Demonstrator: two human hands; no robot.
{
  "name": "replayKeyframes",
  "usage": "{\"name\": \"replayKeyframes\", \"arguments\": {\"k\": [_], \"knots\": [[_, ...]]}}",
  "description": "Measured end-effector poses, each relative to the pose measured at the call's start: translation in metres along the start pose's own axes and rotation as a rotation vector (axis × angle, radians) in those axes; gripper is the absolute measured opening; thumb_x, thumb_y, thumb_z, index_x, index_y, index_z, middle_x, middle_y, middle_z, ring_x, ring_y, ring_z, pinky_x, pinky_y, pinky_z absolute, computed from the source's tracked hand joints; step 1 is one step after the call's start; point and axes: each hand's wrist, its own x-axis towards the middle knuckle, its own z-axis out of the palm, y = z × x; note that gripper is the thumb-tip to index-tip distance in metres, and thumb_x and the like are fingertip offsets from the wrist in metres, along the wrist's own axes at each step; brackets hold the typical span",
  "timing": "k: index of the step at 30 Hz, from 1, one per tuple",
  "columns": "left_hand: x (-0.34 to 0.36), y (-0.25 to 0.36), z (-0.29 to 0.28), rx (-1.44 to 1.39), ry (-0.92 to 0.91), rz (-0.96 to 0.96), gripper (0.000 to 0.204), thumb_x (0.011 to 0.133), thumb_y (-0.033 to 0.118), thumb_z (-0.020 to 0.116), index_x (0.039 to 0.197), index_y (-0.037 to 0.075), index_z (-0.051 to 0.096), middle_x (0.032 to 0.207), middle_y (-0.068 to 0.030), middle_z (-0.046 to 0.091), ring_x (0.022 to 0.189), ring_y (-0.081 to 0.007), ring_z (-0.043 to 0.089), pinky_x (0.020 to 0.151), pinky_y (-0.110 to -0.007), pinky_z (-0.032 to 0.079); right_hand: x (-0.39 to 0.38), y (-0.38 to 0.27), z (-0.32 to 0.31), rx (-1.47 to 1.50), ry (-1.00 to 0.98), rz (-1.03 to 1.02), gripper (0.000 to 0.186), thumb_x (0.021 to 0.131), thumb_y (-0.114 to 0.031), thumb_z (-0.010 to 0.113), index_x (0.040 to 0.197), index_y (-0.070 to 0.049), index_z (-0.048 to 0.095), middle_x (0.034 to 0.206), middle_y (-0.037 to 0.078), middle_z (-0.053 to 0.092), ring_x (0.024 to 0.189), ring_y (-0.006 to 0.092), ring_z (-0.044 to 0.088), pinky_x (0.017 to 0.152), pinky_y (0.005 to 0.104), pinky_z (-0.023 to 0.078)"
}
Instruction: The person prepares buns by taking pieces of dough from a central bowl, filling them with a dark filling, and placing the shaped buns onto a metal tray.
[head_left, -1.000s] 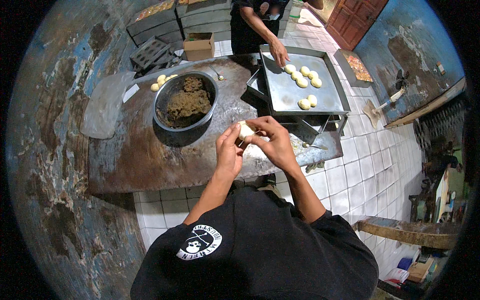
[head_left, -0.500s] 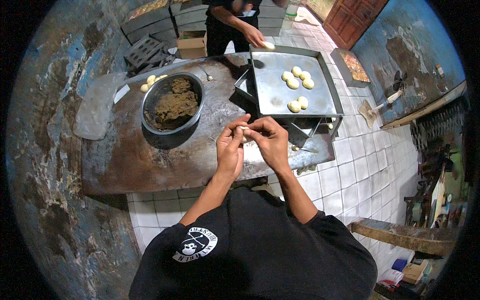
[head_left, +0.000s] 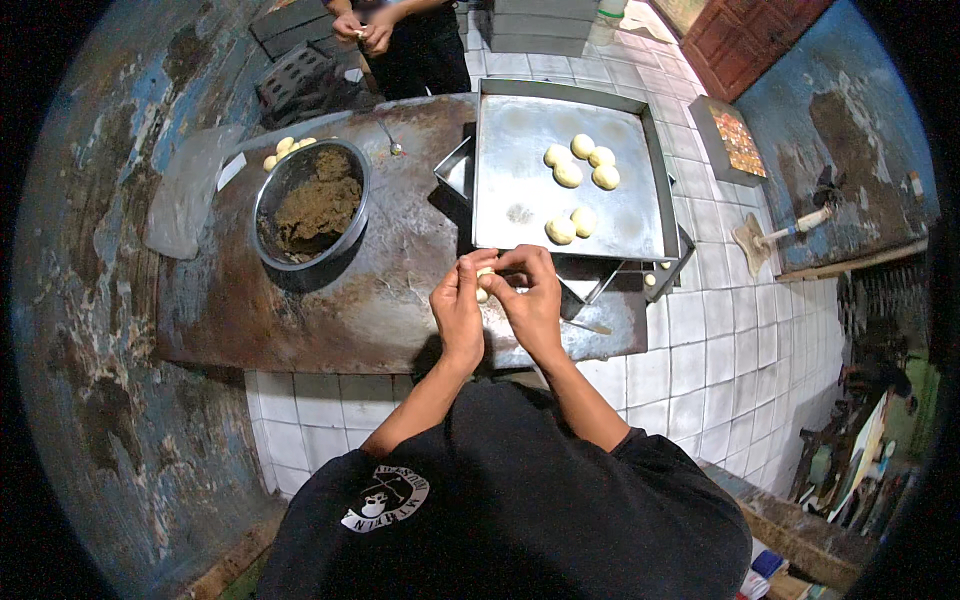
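Note:
My left hand (head_left: 457,315) and my right hand (head_left: 530,308) pinch a small piece of pale dough (head_left: 485,285) between their fingers, which partly hide it, just below the near edge of a metal tray (head_left: 520,130). Several round dough balls (head_left: 582,145) sit on that tray in two groups. To my left, a metal bowl (head_left: 355,235) holds a brown, lumpy filling (head_left: 315,210). More pale dough balls (head_left: 285,147) lie behind the bowl on the stained table (head_left: 230,320).
A co-worker's hands (head_left: 375,32) hold something small and pale beyond the table. Also in view are a plastic bag (head_left: 180,210), a spoon (head_left: 390,140), further trays under the top one (head_left: 450,172), grey crates (head_left: 545,25), a fan (head_left: 780,230) and a wooden door (head_left: 720,35).
The co-worker's hand has left the tray, moving left, and both that person's hands now meet around something pale. My hands still work the dough, fingers closer over it. The view has shifted slightly.

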Motion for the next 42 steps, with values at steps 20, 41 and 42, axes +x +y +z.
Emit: {"name": "replayKeyframes", "arguments": {"k": [20, 41, 42], "knots": [[-0.046, -0.016, -0.139, 0.248, 0.374, -0.015, 0.032, 0.105, 0.026, 0.057, 0.124, 0.002, 0.068, 0.125, -0.0091, 0.068, 0.119, -0.0192, 0.059, 0.105, -0.035, 0.041, 0.205, 0.145, -0.052, -1.132, -0.654, -0.369, 0.047, 0.100, -0.037, 0.059, 0.138, -0.009, 0.061, 0.146, 0.013, 0.059, 0.138, 0.0361, 0.052, 0.118, 0.0590, 0.032], [0.027, -0.026, -0.078, 0.101, 0.198, -0.055, 0.019, 0.102, 0.015, 0.062, 0.111, 0.001, 0.072, 0.110, -0.0072, 0.072, 0.107, -0.0170, 0.065, 0.095, -0.032, 0.048, 0.236, 0.204, -0.122, -1.249, -0.020, -0.398, 0.026, 0.078, -0.014, 0.073, 0.102, -0.009, 0.066, 0.094, 0.012, 0.067, 0.086, 0.0333, 0.066, 0.082, 0.0471, 0.048], [0.031, -0.024, -0.074, 0.163, 0.164, -0.036, 0.018, 0.101, 0.014, 0.063, 0.110, 0.001, 0.072, 0.108, -0.0070, 0.073, 0.105, -0.0166, 0.066, 0.094, -0.031, 0.048, 0.228, 0.183, -0.116, -1.107, -0.111, -0.264, 0.025, 0.084, -0.012, 0.071, 0.107, -0.006, 0.068, 0.097, 0.012, 0.069, 0.090, 0.0298, 0.068, 0.082, 0.0426, 0.049]]}}
